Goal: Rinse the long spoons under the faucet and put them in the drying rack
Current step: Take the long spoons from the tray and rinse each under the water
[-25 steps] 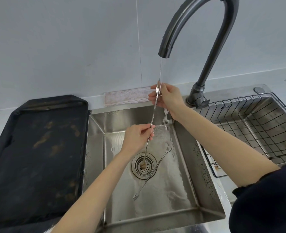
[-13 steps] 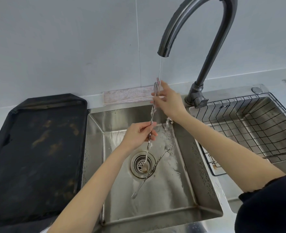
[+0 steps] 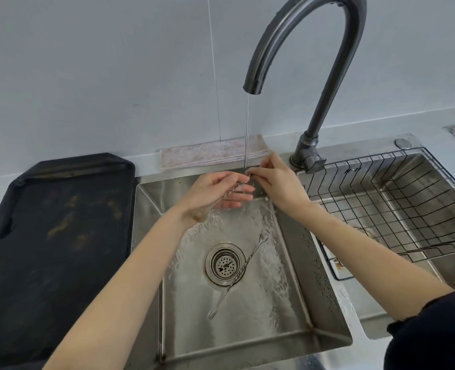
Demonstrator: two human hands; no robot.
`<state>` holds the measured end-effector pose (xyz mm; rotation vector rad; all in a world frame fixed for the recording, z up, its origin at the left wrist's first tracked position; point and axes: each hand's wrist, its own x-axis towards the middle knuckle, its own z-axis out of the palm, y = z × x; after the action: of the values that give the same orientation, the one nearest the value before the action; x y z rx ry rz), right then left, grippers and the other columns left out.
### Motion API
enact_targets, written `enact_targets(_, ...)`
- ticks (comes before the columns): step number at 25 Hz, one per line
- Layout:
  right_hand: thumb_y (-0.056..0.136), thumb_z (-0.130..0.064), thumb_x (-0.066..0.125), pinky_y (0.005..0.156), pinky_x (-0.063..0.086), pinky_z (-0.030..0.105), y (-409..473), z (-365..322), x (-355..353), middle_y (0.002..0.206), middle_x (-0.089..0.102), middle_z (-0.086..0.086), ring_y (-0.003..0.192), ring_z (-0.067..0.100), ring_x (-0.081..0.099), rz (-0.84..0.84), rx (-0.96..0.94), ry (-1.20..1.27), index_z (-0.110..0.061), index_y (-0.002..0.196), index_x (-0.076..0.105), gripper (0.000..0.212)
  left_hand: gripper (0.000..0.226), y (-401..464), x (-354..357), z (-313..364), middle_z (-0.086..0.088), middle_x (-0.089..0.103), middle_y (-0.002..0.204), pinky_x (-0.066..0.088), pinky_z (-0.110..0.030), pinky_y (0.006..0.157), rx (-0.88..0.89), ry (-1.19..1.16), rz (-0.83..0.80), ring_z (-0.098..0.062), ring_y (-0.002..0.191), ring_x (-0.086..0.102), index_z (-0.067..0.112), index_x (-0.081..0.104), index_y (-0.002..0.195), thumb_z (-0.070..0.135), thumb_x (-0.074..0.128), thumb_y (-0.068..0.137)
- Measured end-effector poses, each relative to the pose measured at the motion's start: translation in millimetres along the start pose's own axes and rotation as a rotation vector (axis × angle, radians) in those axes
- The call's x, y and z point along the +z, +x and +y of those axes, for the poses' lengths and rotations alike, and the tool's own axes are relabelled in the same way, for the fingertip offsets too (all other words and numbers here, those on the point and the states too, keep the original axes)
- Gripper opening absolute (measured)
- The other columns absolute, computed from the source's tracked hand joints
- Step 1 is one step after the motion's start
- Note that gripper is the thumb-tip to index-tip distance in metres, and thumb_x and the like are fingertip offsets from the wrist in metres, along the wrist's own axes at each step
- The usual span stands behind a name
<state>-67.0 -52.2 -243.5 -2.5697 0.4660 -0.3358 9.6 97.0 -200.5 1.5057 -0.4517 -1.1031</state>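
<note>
My right hand [image 3: 277,182] pinches one end of a long thin metal spoon [image 3: 243,184] under the water stream [image 3: 246,129] falling from the dark curved faucet [image 3: 305,52]. My left hand [image 3: 215,193] closes loosely around the same spoon just left of the stream, hiding most of it. Water runs over both hands. A second long spoon [image 3: 238,272] with a twisted handle lies slanted on the sink floor beside the drain [image 3: 223,263]. The wire drying rack [image 3: 408,206] sits in the right basin, with no spoons visible in it.
A black tray [image 3: 55,236] lies on the counter left of the sink [image 3: 325,265]. A folded pinkish cloth [image 3: 210,153] rests against the wall behind the sink. Water flows across the sink floor.
The spoon was held nearly upright, my right hand high and my left low. Now both hands have come together at the same height under the stream, and the spoon is mostly covered by them.
</note>
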Motion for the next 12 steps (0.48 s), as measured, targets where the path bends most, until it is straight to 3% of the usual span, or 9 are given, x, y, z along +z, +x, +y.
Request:
enact_targets(3,0.091,-0.011,0.055,0.081,0.046,0.034,-5,2,11,0.111,0.056,0.021,0.098,0.032,0.058,0.039,0.060,0.128,-0.006,0.110,0.068,0.023,0.024,5,-3,6,-0.003,0.071,0.095,0.058,-0.015,0.064,0.011,-0.064,-0.026,-0.005,0.076,0.072,0.013,0.063,0.099,0.016,0.039,0.096)
enact_targets(5,0.091,-0.010,0.056,0.076,0.043,0.029,-13,3,18,0.102,0.063,0.021,0.091,0.033,0.062,0.029,0.082,0.188,-0.003,0.108,0.068,0.022,0.023,10,-2,6,-0.001,0.071,0.094,0.058,-0.015,0.063,0.022,-0.046,-0.001,-0.006,0.078,0.071,0.017,0.064,0.100,0.012,0.041,0.095)
enact_targets(9,0.090,-0.012,0.058,0.076,0.055,0.044,-40,6,38,0.084,0.067,0.019,0.073,0.033,0.068,0.008,0.154,0.306,0.000,0.094,0.071,0.018,0.023,16,5,2,0.003,0.063,0.089,0.056,-0.013,0.060,0.061,0.070,0.079,-0.006,0.080,0.060,0.017,0.061,0.110,0.011,0.048,0.092)
enact_targets(12,0.089,-0.012,0.060,0.066,0.052,0.018,-58,8,48,0.081,0.063,0.006,0.069,0.029,0.070,-0.009,0.238,0.342,-0.003,0.095,0.072,0.016,0.015,22,10,0,0.008,0.061,0.087,0.050,-0.017,0.068,0.111,0.151,0.185,-0.005,0.082,0.055,0.027,0.066,0.095,0.020,0.055,0.089)
